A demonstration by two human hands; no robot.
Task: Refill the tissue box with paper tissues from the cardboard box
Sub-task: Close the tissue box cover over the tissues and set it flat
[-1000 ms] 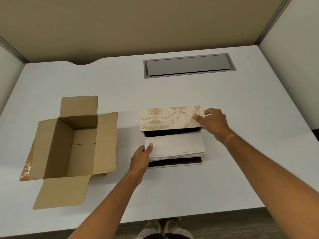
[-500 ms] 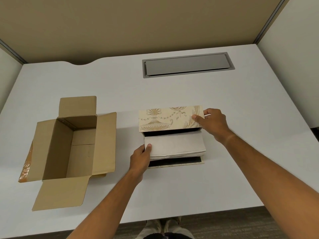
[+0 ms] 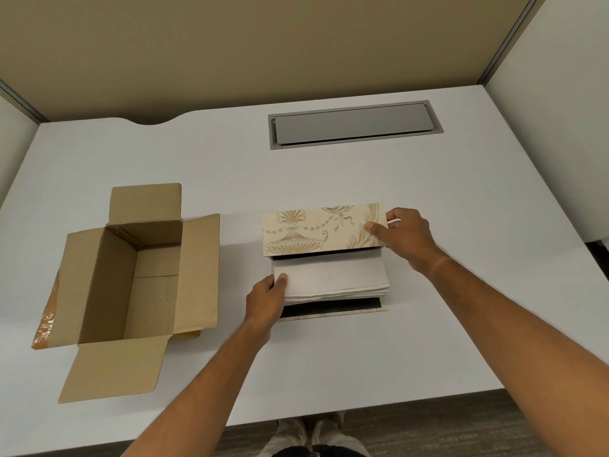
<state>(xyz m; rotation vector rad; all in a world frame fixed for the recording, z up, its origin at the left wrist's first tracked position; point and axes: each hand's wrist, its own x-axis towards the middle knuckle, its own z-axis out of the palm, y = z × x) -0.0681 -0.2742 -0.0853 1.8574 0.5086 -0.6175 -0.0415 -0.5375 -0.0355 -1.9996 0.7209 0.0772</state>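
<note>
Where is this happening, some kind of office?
Probably an office cubicle. A plain white desk is closed in by tan partition panels with metal edge trim, and a grey cable hatch is set flush into the desktop, the kind used for power and data leads.

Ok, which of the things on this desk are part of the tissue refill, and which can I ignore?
Part of the job:
- tissue box, lid held open by the right hand
- stack of paper tissues, held at its end by the left hand
- cardboard box, open, nothing visible inside

Just there:
- grey cable hatch set into the desk
</note>
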